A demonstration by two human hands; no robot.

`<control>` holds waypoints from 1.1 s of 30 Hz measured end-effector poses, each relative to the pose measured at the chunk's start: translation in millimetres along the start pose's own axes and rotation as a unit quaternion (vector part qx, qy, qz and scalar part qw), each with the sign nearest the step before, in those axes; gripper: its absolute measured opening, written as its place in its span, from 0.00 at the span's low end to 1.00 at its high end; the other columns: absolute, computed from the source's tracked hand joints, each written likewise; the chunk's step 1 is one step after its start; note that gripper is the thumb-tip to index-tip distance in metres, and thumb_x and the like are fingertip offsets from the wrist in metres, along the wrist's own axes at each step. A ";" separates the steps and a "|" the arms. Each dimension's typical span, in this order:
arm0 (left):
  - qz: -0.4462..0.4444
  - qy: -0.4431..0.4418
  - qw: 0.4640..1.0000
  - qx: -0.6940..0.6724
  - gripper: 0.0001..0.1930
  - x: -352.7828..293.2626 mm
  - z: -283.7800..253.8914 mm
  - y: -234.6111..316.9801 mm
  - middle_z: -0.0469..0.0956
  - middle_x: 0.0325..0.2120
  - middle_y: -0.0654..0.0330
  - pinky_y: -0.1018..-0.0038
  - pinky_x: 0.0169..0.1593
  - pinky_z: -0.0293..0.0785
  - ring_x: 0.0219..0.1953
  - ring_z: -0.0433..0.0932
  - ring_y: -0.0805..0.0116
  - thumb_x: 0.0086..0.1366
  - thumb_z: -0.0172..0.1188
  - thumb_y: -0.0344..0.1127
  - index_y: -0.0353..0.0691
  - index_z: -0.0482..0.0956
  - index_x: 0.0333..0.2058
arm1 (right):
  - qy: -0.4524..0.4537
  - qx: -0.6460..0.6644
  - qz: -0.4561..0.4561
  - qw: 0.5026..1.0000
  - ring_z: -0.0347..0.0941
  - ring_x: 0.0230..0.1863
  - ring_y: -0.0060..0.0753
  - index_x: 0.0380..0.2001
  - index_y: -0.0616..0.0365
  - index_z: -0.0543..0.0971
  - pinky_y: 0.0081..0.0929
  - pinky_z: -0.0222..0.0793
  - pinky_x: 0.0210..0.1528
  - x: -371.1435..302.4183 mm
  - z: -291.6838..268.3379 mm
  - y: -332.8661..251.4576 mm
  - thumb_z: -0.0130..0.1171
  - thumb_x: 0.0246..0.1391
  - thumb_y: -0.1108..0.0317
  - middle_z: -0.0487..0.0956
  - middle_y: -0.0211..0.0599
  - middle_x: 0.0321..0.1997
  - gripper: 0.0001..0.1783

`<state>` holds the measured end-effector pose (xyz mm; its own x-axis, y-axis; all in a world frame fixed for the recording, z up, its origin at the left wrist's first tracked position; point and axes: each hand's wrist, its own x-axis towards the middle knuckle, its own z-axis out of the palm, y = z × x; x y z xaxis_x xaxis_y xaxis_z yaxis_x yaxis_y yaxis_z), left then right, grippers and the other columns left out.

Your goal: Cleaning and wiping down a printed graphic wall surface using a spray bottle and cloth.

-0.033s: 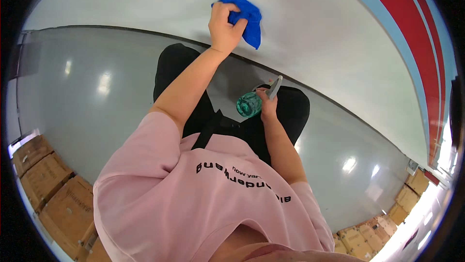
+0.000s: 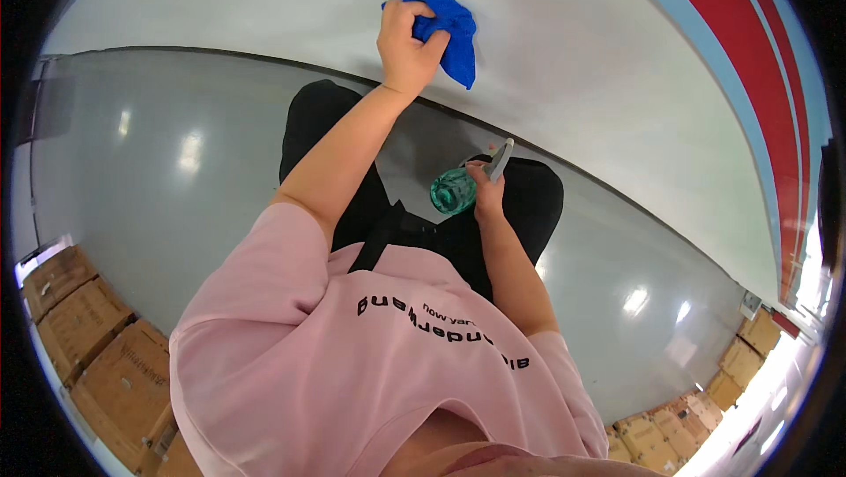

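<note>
- On my feed, L hand [image 2: 407,47] grips a blue cloth [image 2: 457,47], fingers curled & thumb spread; I read that as bunching one part so the rest hangs loose.
- Cloth's against the white panel [image 2: 264,5], just in from its dark lower edge, approx. midway along; prob. there b/c it suits a bent-knee reach. Can't tell how hard it's pressed.
- R hand [image 2: 487,199] is wrapped round a green spray bottle [image 2: 451,192] up by its grey spray head [image 2: 500,162]; I'd say that's for one-handed control. Trigger finger unclear to me.
- Bottle's tilted, base toward the lap, btwn the knees & close to R knee [image 2: 539,190], just short of the panel's lower edge; prob. held low to leave L arm a free path. Nozzle gap to that edge: can't judge.
- L knee [image 2: 315,107] is near the same edge, so I figure the stance puts both hands in range.
- Cardboard boxes [image 2: 123,380] line the grey floor's [image 2: 176,115] rear L edge, well apart from both hands.
</note>
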<state>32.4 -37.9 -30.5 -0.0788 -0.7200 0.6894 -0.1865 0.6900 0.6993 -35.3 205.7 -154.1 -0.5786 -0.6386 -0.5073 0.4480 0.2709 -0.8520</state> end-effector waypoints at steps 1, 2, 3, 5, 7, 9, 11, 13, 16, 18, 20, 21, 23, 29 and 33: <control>0.017 0.000 1.000 -0.002 0.13 3.2 0.5 1.8 0.68 0.29 0.56 0.68 0.32 0.68 0.29 0.69 0.57 0.42 0.58 0.26 0.40 0.69 0.30 | -0.001 0.001 0.000 1.000 0.69 0.40 0.28 0.60 0.57 0.57 0.28 0.62 0.47 0.8 -0.9 -0.1 0.60 0.41 0.71 0.74 0.33 0.36 0.40; 0.018 0.000 1.000 -0.002 0.13 1.2 1.8 -1.7 0.68 0.29 0.56 0.68 0.32 0.68 0.29 0.69 0.57 0.42 0.58 0.26 0.40 0.69 0.30 | 0.001 0.009 0.000 1.000 0.69 0.40 0.28 0.61 0.59 0.56 0.28 0.61 0.48 1.5 -1.7 -0.2 0.59 0.41 0.73 0.74 0.33 0.34 0.41; 0.017 -0.012 1.000 0.008 0.14 -4.1 -0.4 -9.7 0.67 0.29 0.55 0.67 0.33 0.68 0.30 0.69 0.56 0.42 0.58 0.25 0.40 0.68 0.31 | 0.001 0.019 0.001 1.000 0.70 0.40 0.29 0.61 0.60 0.55 0.27 0.61 0.49 0.5 -0.3 1.6 0.58 0.41 0.75 0.75 0.33 0.33 0.41; 0.017 -0.024 0.999 0.016 0.14 -16.8 -1.8 -27.7 0.67 0.30 0.55 0.67 0.33 0.68 0.31 0.69 0.55 0.43 0.57 0.25 0.40 0.68 0.32 | 0.000 0.013 -0.002 1.000 0.70 0.39 0.29 0.61 0.60 0.55 0.27 0.61 0.49 3.6 -1.2 4.2 0.58 0.42 0.75 0.75 0.33 0.33 0.41; -0.036 -0.062 0.995 0.071 0.15 -33.0 -4.8 -45.5 0.66 0.31 0.54 0.65 0.34 0.68 0.32 0.69 0.53 0.44 0.55 0.24 0.40 0.66 0.33 | 0.000 0.004 -0.004 1.000 0.70 0.39 0.29 0.61 0.60 0.55 0.27 0.62 0.48 3.0 -2.5 5.4 0.58 0.42 0.75 0.75 0.33 0.33 0.40; -0.065 -0.074 0.989 0.108 0.15 -52.1 -12.4 -75.5 0.66 0.31 0.53 0.64 0.34 0.68 0.32 0.68 0.51 0.44 0.55 0.24 0.39 0.66 0.33 | -0.001 0.018 -0.004 1.000 0.70 0.39 0.28 0.61 0.59 0.56 0.26 0.63 0.47 2.0 -0.3 5.2 0.58 0.42 0.75 0.75 0.34 0.33 0.40; -0.133 -0.107 0.973 0.153 0.14 -54.2 -21.6 -85.0 0.66 0.32 0.52 0.62 0.36 0.68 0.34 0.68 0.49 0.46 0.55 0.25 0.38 0.65 0.34 | -0.002 0.022 -0.002 1.000 0.70 0.39 0.29 0.61 0.58 0.56 0.27 0.63 0.47 2.1 -1.2 6.2 0.58 0.42 0.75 0.75 0.34 0.34 0.40; -0.082 -0.075 0.985 0.131 0.14 -32.5 -25.6 -71.5 0.66 0.33 0.52 0.62 0.38 0.67 0.35 0.68 0.50 0.46 0.54 0.25 0.37 0.65 0.35 | -0.001 0.028 0.000 1.000 0.71 0.39 0.29 0.61 0.58 0.55 0.27 0.63 0.47 3.8 -3.4 8.0 0.58 0.43 0.75 0.75 0.34 0.34 0.40; 0.035 0.005 0.997 0.070 0.17 21.7 -32.8 -31.2 0.68 0.35 0.52 0.68 0.47 0.65 0.40 0.69 0.57 0.48 0.54 0.24 0.35 0.66 0.40 | -0.002 0.011 0.007 1.000 0.70 0.40 0.28 0.62 0.58 0.55 0.27 0.62 0.48 1.8 -3.7 8.1 0.58 0.43 0.75 0.75 0.34 0.34 0.41; 0.111 0.055 0.991 0.050 0.20 61.4 -33.8 0.7 0.67 0.37 0.52 0.68 0.48 0.65 0.41 0.68 0.58 0.48 0.54 0.25 0.35 0.65 0.42 | 0.002 0.010 0.004 1.000 0.69 0.41 0.29 0.61 0.56 0.57 0.29 0.61 0.48 -0.4 -2.5 -2.1 0.60 0.42 0.74 0.74 0.33 0.37 0.40; 0.123 0.064 0.989 0.043 0.21 77.5 -31.0 10.7 0.66 0.37 0.52 0.67 0.48 0.64 0.41 0.67 0.57 0.47 0.54 0.25 0.35 0.65 0.43 | -0.007 0.020 0.000 1.000 0.69 0.41 0.29 0.61 0.55 0.57 0.29 0.61 0.48 2.7 -6.3 0.6 0.60 0.42 0.74 0.74 0.33 0.37 0.40; 0.147 0.075 0.984 0.064 0.21 78.4 -28.6 5.8 0.66 0.37 0.51 0.66 0.49 0.63 0.41 0.67 0.56 0.47 0.53 0.25 0.35 0.65 0.43 | -0.001 0.016 0.005 1.000 0.69 0.41 0.29 0.61 0.55 0.57 0.29 0.62 0.47 2.4 -4.6 0.8 0.60 0.42 0.74 0.74 0.33 0.37 0.40; 0.187 0.060 0.977 0.083 0.21 71.4 -27.0 -1.4 0.65 0.37 0.50 0.64 0.50 0.62 0.41 0.65 0.52 0.45 0.52 0.26 0.35 0.64 0.41 | 0.002 0.014 0.009 1.000 0.69 0.41 0.28 0.61 0.55 0.57 0.29 0.62 0.47 2.0 -3.4 -0.2 0.60 0.42 0.74 0.74 0.33 0.37 0.41; -0.005 -0.054 0.989 0.138 0.20 -11.6 -27.1 -62.5 0.66 0.37 0.49 0.60 0.42 0.67 0.40 0.67 0.47 0.46 0.55 0.27 0.37 0.63 0.40 | -0.006 0.035 -0.008 0.999 0.69 0.42 0.27 0.61 0.57 0.58 0.27 0.59 0.52 3.3 -4.9 3.4 0.61 0.42 0.74 0.75 0.32 0.35 0.40; -0.098 -0.123 0.973 0.171 0.18 -16.9 -35.8 -62.1 0.67 0.37 0.52 0.61 0.42 0.68 0.39 0.69 0.49 0.48 0.54 0.26 0.38 0.65 0.40 | -0.002 0.016 -0.001 1.000 0.69 0.41 0.28 0.61 0.56 0.58 0.27 0.60 0.49 5.0 -6.8 7.1 0.61 0.42 0.74 0.74 0.33 0.36 0.40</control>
<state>80.4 -65.9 -78.8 -0.2331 -0.8606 0.4528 -0.5334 0.5025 0.6804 -39.7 209.3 -163.5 -0.5766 -0.6423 -0.5050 0.4686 0.2464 -0.8484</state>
